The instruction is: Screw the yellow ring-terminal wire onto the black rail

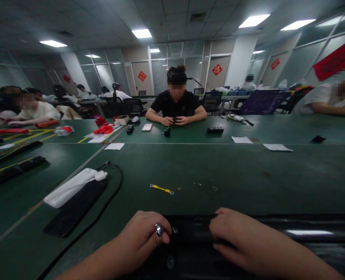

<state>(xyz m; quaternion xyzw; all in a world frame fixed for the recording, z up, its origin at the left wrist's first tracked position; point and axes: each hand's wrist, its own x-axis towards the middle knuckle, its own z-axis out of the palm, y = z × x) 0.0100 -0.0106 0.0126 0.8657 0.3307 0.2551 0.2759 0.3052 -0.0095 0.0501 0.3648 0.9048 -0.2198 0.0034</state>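
Observation:
A long, glossy black part lies across the near edge of the table before me. My left hand is curled over its left end, thumb and fingers closed. A small shiny metal piece shows between them; its exact kind is unclear. Close by those fingertips, a round metal fastener sits on the black part, and another metal fastener is nearer to me. My right hand grips the black part farther right, its fingers bent over it and the thumb on the near side. Its fingertips are partly hidden.
Beyond my hands lie a yellow strap with ring ends and a small brass-coloured nut. Left are a black slab, a white wrapped bundle and a black cable. A co-worker sits opposite.

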